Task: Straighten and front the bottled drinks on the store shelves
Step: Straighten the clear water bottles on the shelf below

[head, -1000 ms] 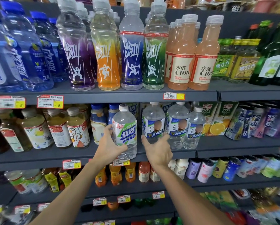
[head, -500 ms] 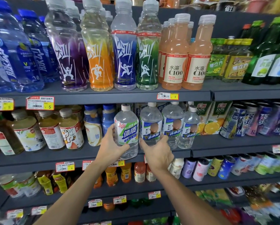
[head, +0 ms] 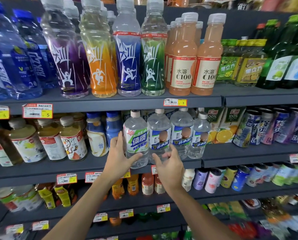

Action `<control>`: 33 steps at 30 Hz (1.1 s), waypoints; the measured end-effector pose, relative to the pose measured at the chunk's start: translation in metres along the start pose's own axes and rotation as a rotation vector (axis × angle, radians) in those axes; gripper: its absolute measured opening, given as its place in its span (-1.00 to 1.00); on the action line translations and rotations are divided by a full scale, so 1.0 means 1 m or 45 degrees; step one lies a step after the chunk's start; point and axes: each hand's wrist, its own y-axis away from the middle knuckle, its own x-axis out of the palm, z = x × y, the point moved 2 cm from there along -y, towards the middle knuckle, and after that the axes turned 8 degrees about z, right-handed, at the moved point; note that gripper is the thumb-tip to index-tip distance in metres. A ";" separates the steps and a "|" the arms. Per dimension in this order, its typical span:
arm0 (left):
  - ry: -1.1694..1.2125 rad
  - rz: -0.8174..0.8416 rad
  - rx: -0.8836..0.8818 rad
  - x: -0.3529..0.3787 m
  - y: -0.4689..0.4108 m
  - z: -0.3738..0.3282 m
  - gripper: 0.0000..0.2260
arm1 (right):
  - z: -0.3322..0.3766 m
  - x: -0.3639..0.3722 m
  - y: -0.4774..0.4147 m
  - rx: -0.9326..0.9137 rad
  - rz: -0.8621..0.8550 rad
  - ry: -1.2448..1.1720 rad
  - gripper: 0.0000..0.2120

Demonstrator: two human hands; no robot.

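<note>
Head view: L hand (head: pixel 118 158) grips the green-label bottle (head: pixel 136 141) low on its left side, thumb across the front. Bottle stands upright at the front edge of the middle shelf (head: pixel 92 164), right beside a blue-label bottle (head: pixel 159 138). R hand (head: pixel 169 166) is at that bottle's base w/ fingers loosely curled; can't tell if it's holding or just touching. More blue-label bottles (head: pixel 182 134) stand to the right, then juice cartons (head: pixel 219 125).

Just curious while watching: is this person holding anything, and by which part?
The left hand grips the green-labelled bottle round its lower body. The right hand is at the base of the blue-labelled bottle; whether it grips cannot be told.
</note>
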 end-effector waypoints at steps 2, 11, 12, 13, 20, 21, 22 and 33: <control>0.042 -0.048 -0.039 0.002 0.000 0.001 -0.20 | -0.007 -0.001 -0.003 -0.042 0.029 -0.043 -0.30; 0.046 -0.140 -0.093 0.025 0.015 -0.002 -0.17 | -0.028 -0.003 -0.012 -0.109 0.034 -0.033 -0.45; 0.053 -0.144 -0.132 0.028 0.017 -0.003 -0.10 | -0.026 -0.003 -0.012 -0.119 0.023 -0.023 -0.46; 0.056 -0.156 -0.170 0.032 0.018 -0.004 -0.05 | -0.024 -0.002 -0.012 -0.131 0.009 -0.011 -0.46; 0.087 -0.212 -0.266 0.042 0.014 -0.002 -0.03 | -0.019 0.001 -0.013 -0.143 -0.010 0.002 -0.48; 0.085 -0.220 -0.262 0.043 0.014 -0.001 -0.03 | -0.022 0.000 -0.013 -0.151 -0.010 -0.004 -0.49; 0.086 -0.228 -0.251 0.044 0.015 -0.002 -0.03 | -0.024 -0.001 -0.013 -0.156 -0.021 -0.011 -0.50; 0.140 -0.379 -0.327 0.081 0.016 -0.031 0.26 | -0.087 -0.035 -0.030 -0.097 -0.069 0.012 -0.77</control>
